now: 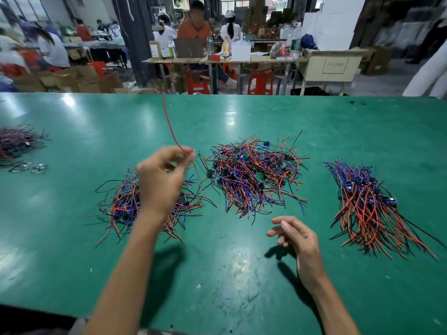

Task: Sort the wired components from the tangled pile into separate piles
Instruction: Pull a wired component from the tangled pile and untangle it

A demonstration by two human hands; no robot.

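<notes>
A tangled pile [251,175] of red, blue and black wires with small green boards lies at the table's middle. A looser pile [125,204] lies to its left, partly hidden under my left forearm. A combed pile [367,204] with its wires fanned toward me lies at the right. My left hand [162,177], blurred, is raised above the left pile and pinches a red wire [169,122] that sticks up and away. My right hand [297,235] hovers low in front of the middle pile, fingers loosely curled, holding nothing.
The green table [217,274] reaches to a far edge. At the far left lie another dark wire bundle [17,141] and some clear small parts [36,167]. People sit at benches with red stools and cardboard boxes beyond the table.
</notes>
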